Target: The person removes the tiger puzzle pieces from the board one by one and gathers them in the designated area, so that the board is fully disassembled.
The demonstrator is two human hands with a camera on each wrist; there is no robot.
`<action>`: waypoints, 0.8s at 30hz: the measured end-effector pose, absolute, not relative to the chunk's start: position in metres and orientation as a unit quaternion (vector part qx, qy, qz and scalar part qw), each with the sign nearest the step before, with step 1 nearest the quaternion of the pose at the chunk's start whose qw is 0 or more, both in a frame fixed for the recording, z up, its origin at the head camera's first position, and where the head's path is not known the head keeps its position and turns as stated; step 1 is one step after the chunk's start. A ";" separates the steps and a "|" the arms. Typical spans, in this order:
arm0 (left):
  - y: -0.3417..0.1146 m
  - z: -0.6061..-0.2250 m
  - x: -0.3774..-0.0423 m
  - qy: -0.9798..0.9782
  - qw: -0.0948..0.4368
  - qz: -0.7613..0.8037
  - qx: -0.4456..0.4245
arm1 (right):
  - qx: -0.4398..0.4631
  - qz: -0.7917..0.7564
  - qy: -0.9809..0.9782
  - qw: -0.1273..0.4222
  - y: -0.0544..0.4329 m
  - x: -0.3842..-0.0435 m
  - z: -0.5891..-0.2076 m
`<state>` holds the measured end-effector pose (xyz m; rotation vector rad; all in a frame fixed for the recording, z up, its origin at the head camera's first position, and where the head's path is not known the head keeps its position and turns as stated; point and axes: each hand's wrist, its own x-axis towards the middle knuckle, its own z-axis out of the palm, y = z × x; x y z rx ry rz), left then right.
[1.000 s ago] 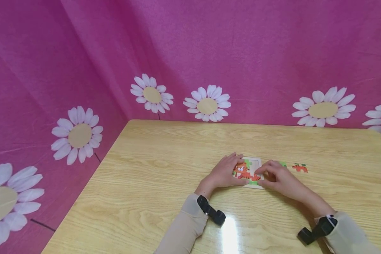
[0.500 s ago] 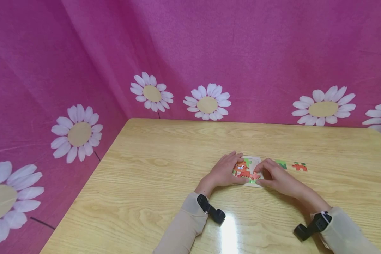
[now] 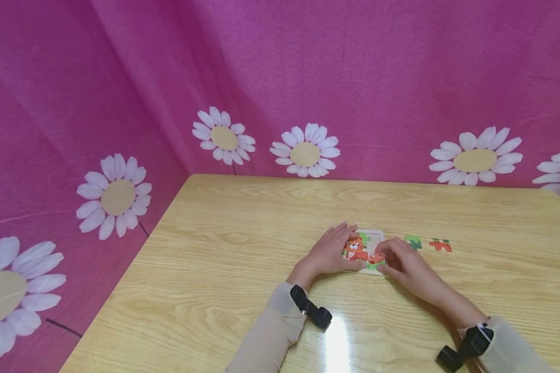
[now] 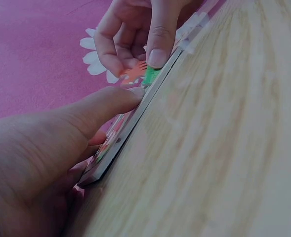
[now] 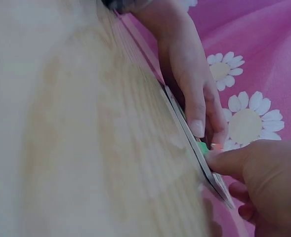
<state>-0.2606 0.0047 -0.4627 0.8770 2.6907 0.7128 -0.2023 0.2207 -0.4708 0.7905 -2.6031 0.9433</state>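
A small square puzzle tray [image 3: 375, 237] with a pale rim and an orange tiger picture lies on the table. My left hand [image 3: 330, 252] holds it across its left side, thumb along the near edge and fingers at the far edge. With thumb and fingers my right hand [image 3: 413, 269] pinches an orange and green puzzle piece [image 4: 137, 73] at the tray's near right corner. In the left wrist view that piece stands tilted over the rim. Pale tray floor shows in the upper right part. My left hand hides the tray's left edge.
To the right of the tray lie a green puzzle piece [image 3: 414, 242] and an orange-red one [image 3: 441, 245]. The wooden table [image 3: 242, 233] reaches back to a pink curtain [image 3: 378, 77] with white flowers. Black wrist cameras are strapped over both sleeves.
My right hand shifts slightly left, then back right, with the puzzle piece at the tray's corner. The green loose piece has come out from behind it. My left hand stays put.
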 end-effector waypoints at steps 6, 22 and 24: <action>0.005 -0.462 -0.261 0.916 0.112 0.244 0.297 | 0.274 0.326 -0.893 0.148 0.220 -0.199 -0.474; 0.006 -0.463 -0.261 0.917 0.116 0.246 0.292 | 0.259 0.400 -0.866 0.151 0.220 -0.197 -0.473; 0.006 -0.463 -0.261 0.917 0.117 0.248 0.291 | 0.250 0.411 -0.865 0.141 0.221 -0.197 -0.474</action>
